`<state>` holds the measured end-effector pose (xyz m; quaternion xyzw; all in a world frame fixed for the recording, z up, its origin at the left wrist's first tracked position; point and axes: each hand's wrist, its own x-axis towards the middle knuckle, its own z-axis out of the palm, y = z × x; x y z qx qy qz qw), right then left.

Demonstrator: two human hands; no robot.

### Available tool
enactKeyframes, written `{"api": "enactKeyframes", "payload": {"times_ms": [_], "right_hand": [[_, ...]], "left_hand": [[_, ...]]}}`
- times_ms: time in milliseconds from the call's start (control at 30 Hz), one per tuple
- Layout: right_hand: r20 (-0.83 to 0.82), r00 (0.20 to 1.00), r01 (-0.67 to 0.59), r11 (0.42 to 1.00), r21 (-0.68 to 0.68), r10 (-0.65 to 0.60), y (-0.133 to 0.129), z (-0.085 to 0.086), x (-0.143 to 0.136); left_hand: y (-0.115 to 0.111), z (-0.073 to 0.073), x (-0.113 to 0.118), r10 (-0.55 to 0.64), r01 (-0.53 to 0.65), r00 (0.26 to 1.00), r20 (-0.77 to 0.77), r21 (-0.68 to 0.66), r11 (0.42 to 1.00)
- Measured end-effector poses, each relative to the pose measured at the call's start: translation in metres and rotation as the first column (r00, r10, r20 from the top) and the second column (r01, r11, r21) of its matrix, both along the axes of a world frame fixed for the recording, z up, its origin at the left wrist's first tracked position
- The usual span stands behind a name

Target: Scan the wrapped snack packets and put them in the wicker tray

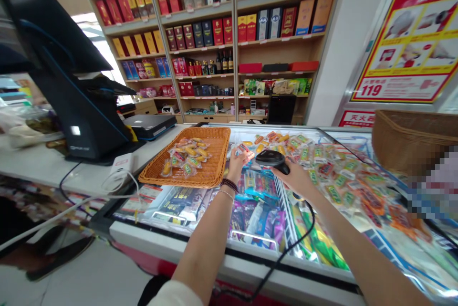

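Cord (301,239) across freezer (153,238), wicker tray (220,153), seemingly snack packets (333,194)

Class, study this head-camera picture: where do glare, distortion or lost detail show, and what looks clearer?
In the head view, glare whites out the bright opening behind the black plastic monitor; lens stretch makes the tall wooden shelving lean; coarse pixels hide detail by the deep brown woven basket; the black handheld scanner looks fairly clear.

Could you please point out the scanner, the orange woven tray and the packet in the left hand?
Scanner (270,157), head view: top of its black head.
Orange woven tray (218,146), head view: a bare woven stretch.
Packet (246,152) in the left hand (235,162), head view: its printed wrapper.
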<state>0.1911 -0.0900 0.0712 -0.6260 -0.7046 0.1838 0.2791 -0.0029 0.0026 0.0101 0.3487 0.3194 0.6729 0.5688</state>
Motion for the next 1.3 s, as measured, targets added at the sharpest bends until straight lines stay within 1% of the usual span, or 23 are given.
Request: {"api": "enactKeyframes", "payload": {"times_ms": [133, 500, 667, 767, 833, 967, 1067, 1167, 1233, 1300], "right_hand": [[0.019, 1.000, 0.010, 1.000, -0.001, -0.010, -0.002, 0.003, 0.000], [0.037, 0.999, -0.016, 0.999, 0.030, 0.015, -0.009, 0.011, 0.002], [0.064, 0.998, -0.009, 0.999, 0.042, 0.006, -0.012, 0.012, 0.003], [0.051, 0.999, -0.004, 0.998, 0.065, 0.000, -0.014, 0.011, 0.004], [0.038, 0.999, -0.003, 0.997, 0.072, 0.000, -0.017, 0.012, 0.004], [0.012, 1.000, 0.011, 0.999, 0.047, -0.012, -0.020, 0.017, 0.004], [-0.040, 0.999, 0.013, 0.999, 0.043, -0.011, -0.015, 0.021, 0.004], [-0.132, 0.991, -0.004, 0.999, 0.038, 0.009, -0.001, 0.027, -0.002], [-0.219, 0.973, -0.064, 0.997, 0.034, 0.070, 0.011, 0.033, -0.014], [-0.339, 0.928, -0.151, 0.988, 0.031, 0.153, 0.023, 0.038, -0.033]], "left_hand": [[-0.001, 0.000, -0.001, -0.006, 0.006, 1.000, -0.001, 0.009, 1.000], [-0.002, 0.001, 0.000, 0.008, -0.008, 1.000, -0.026, -0.008, 1.000], [-0.004, 0.002, 0.001, 0.011, -0.011, 1.000, -0.024, 0.006, 1.000], [-0.004, 0.002, 0.001, 0.015, -0.016, 0.999, -0.040, -0.016, 1.000], [-0.004, 0.002, 0.002, 0.018, -0.018, 0.999, -0.049, -0.001, 1.000], [-0.005, 0.005, 0.008, 0.042, -0.042, 0.999, -0.034, 0.012, 0.999], [-0.005, 0.015, 0.014, 0.035, -0.035, 0.999, -0.027, -0.002, 0.999], [-0.001, 0.033, 0.012, 0.058, -0.058, 0.998, -0.029, -0.003, 0.998], [0.005, 0.047, -0.001, 0.106, -0.106, 0.994, -0.017, 0.007, 0.994], [0.010, 0.059, -0.024, 0.188, -0.187, 0.982, -0.023, 0.021, 0.982]]}}
